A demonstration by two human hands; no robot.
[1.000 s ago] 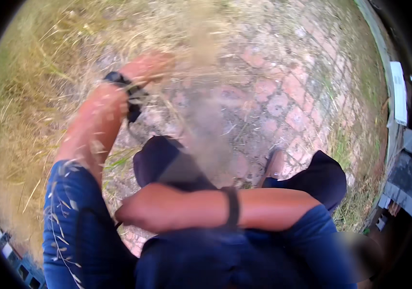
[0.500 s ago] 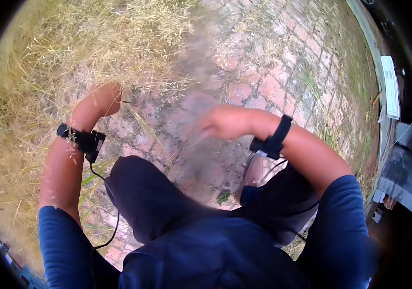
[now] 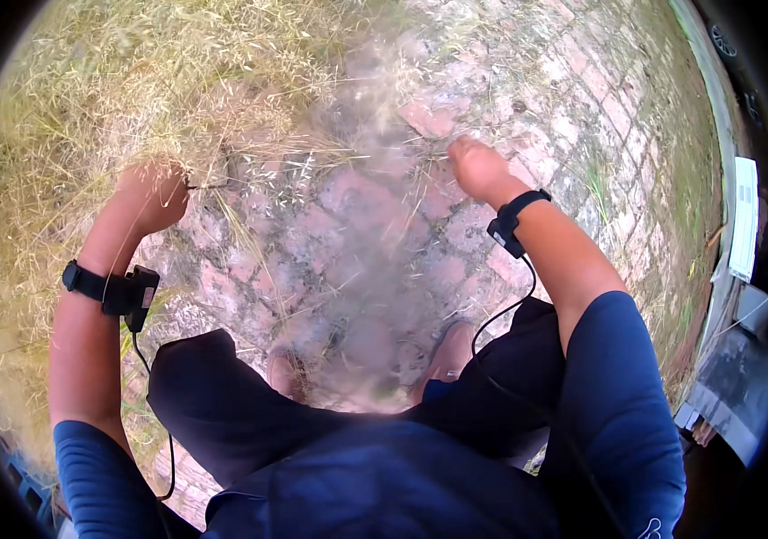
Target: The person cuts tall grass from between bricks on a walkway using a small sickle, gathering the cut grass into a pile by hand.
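My left hand (image 3: 155,193) is closed in a fist at the edge of the tall dry grass (image 3: 159,99). A thin dark rod-like thing (image 3: 208,186) sticks out of it to the right; the rest is hidden, so its kind does not show. Pale grass stalks hang beside that fist. Over the brick paving (image 3: 357,198), to the right, my right hand (image 3: 481,169) is held with its fingers curled together; whatever lies in them, if anything, cannot be made out. A loose-looking reddish brick (image 3: 429,119) lies just beyond it.
My shoes (image 3: 448,350) stand on the bricks between my bent knees. Cables run from the black wrist straps (image 3: 105,286) along both arms. At the far right are a pale curb (image 3: 723,135), a white slatted panel (image 3: 744,216) and grey slabs (image 3: 743,350).
My right hand has swung away from the middle, forward and to the right. The left fist has shifted left with the dark thing still in it. My view has tilted, showing both shoes.
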